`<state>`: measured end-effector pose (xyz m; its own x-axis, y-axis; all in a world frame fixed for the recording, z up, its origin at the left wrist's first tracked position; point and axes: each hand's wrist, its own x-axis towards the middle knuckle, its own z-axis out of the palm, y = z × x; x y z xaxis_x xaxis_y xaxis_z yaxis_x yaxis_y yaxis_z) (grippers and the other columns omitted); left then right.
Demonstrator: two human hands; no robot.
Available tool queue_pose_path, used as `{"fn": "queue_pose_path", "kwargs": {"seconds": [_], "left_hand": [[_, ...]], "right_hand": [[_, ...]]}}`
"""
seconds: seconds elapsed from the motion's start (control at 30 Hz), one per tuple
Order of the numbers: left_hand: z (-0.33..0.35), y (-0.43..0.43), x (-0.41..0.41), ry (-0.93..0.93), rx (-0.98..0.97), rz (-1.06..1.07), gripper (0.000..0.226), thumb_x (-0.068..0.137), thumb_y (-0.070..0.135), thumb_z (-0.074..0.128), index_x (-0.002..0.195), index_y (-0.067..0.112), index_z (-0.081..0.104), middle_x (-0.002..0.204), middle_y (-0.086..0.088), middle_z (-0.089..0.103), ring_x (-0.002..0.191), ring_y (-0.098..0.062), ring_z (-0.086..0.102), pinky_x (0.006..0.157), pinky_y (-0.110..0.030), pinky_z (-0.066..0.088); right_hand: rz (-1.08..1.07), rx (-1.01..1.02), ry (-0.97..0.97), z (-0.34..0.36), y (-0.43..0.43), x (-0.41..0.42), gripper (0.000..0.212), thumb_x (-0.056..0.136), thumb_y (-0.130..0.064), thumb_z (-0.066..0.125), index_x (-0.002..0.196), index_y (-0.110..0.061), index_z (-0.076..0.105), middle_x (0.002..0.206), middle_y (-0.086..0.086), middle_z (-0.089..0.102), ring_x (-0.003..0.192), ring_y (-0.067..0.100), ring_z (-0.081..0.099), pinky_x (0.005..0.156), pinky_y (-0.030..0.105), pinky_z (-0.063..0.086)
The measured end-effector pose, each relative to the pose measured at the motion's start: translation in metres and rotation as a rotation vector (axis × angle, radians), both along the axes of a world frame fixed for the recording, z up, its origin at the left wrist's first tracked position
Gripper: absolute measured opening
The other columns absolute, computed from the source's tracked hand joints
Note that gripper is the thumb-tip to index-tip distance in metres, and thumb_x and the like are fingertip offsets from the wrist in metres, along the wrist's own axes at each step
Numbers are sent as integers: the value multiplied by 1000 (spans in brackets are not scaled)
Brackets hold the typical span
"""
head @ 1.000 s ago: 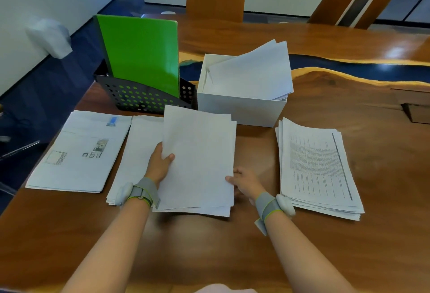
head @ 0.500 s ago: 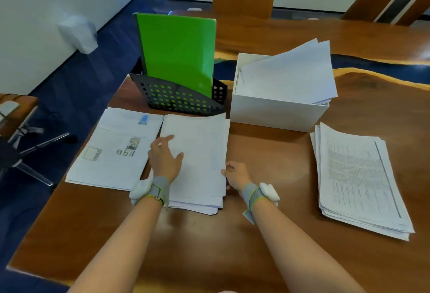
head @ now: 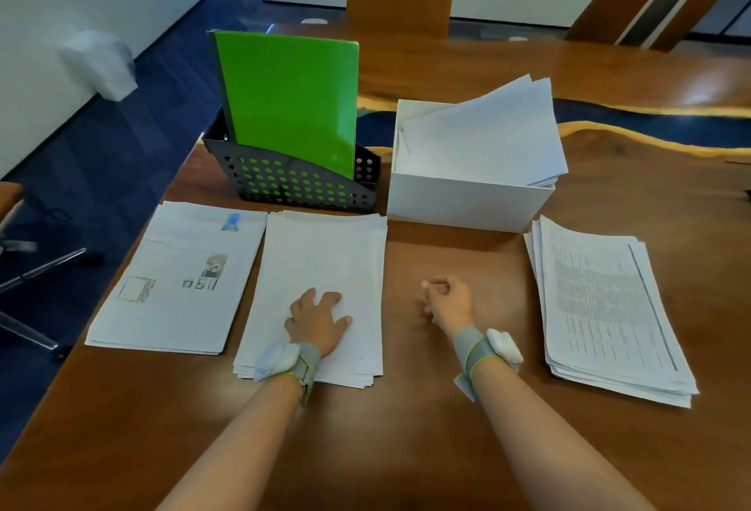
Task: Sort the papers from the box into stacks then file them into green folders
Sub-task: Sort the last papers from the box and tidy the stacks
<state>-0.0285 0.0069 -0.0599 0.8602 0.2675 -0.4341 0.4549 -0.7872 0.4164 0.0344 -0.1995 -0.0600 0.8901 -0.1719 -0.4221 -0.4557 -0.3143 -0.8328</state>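
Note:
Three paper stacks lie on the wooden table [head: 406,437]. The left stack [head: 179,283] shows pictures and a blue mark. On the blank middle stack [head: 325,267] my left hand [head: 315,317] rests flat with fingers spread. The right stack [head: 605,307] carries dense printed text. My right hand [head: 447,301] hovers over bare wood between the middle and right stacks, fingers loosely curled, holding nothing. Behind them a white box [head: 467,201] holds more loose papers [head: 483,132]. Green folders [head: 288,100] stand upright in a black perforated file holder [head: 292,185].
The table's left edge runs close to the left stack, with dark blue floor and a chair base [head: 36,267] beyond. A blue and gold inlay [head: 650,124] crosses the table behind the box. Wooden pillars stand at the back.
The sheets I held in both hands now lie on the middle stack. My left hand moved onto its top; my right hand let go and drew away to the right.

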Motion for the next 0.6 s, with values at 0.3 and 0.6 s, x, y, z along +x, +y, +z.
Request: {"fn": "queue_pose_path", "kwargs": {"seconds": [0.3,0.6], "left_hand": [[49,-67,58,-316,-200,-13,55,89,40,60,136,17,43,151,-11,26,140,-29,22,111,-40,24],[93,-150,151,-452,-68,-206,57,92,42,55,140,17,38,155,-12,18,143,-29,14,116,-41,15]], "right_hand": [[-356,106,-205,50,-93,51,18,93,-25,58,106,-13,55,89,4,59,72,21,61,56,31,53],[-428,125,-262,88,-150,116,52,86,-32,67,128,-8,49,108,4,55,94,19,54,85,31,45]]}}
